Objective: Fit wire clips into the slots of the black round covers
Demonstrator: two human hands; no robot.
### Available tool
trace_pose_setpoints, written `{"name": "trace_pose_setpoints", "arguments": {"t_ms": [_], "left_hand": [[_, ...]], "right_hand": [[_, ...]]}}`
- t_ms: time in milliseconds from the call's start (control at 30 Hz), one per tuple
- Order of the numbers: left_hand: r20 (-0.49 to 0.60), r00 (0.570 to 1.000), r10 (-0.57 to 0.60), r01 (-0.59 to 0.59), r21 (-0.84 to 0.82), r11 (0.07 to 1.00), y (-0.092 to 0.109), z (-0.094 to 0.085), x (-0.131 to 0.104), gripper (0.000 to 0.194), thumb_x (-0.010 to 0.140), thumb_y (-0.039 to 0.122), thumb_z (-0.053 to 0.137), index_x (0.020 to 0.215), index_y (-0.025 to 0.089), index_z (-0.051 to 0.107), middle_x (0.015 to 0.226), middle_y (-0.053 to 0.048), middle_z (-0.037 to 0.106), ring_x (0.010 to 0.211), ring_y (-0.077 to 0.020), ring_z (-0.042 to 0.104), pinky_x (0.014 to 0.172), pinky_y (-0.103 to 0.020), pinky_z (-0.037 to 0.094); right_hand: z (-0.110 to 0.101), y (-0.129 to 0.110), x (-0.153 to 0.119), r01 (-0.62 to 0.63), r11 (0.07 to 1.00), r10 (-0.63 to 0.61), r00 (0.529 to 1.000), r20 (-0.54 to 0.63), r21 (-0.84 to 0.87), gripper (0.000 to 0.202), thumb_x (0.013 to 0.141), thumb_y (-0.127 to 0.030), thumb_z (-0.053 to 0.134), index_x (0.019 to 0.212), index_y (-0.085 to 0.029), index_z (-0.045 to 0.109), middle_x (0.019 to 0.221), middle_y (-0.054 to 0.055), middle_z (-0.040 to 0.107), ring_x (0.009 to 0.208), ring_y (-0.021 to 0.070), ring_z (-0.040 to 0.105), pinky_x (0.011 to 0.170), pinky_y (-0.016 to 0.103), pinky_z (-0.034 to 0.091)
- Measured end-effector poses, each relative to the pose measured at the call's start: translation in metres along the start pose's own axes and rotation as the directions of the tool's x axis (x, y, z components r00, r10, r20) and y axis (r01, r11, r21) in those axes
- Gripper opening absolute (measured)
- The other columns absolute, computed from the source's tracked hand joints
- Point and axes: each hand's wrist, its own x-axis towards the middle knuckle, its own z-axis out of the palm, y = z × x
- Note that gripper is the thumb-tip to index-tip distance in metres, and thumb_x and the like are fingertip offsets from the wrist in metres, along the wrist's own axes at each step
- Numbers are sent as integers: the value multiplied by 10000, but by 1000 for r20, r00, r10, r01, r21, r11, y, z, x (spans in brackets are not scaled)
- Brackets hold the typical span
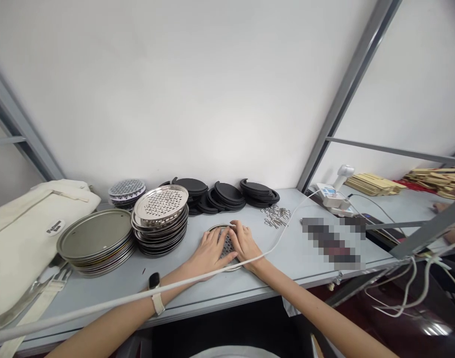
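A round perforated metal plate (227,246) lies flat on the grey table, close to its front edge and largely hidden under my hands. My left hand (213,249) rests on the left part of this plate, its fingers stretched out and its thumb spread to the right. On the upper right part lies my right hand (245,243), fingers extended, with the tips of both hands nearly meeting. Left of them stands a tall stack of round metal plates (160,238), topped by a perforated silver one (161,204). Neither hand is closed around anything.
Black round pieces (227,194) lie piled along the wall. Small metal clips (276,217) are scattered right of them. Farther left are a stack of olive round plates (95,236) and a cream bag (22,238). A white cable (197,279) crosses above my forearms.
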Motion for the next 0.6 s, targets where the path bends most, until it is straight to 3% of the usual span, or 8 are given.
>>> {"name": "trace_pose_setpoints", "arguments": {"t_ms": [200, 600], "left_hand": [[-16, 1000, -11, 11, 5, 1000, 2, -2, 1, 611, 925, 555, 318, 1383, 151, 299, 1320, -160, 438, 1225, -279, 391, 999, -476, 324], [-33, 999, -11, 12, 10, 1000, 3, -2, 2, 560, 934, 523, 321, 1368, 168, 321, 1296, -146, 452, 1198, -275, 406, 987, -467, 334]], "right_hand": [[-5, -5, 1, -117, 983, 110, 992, 58, 140, 261, 979, -308, 271, 1166, -189, 409, 1010, 101, 622, 922, 228, 551, 866, 424, 434], [-9, -9, 4, -81, 994, 76, 995, 69, 78, 231, 977, -270, 251, 1090, -182, 432, 1008, 93, 650, 898, 219, 581, 836, 394, 426]]}}
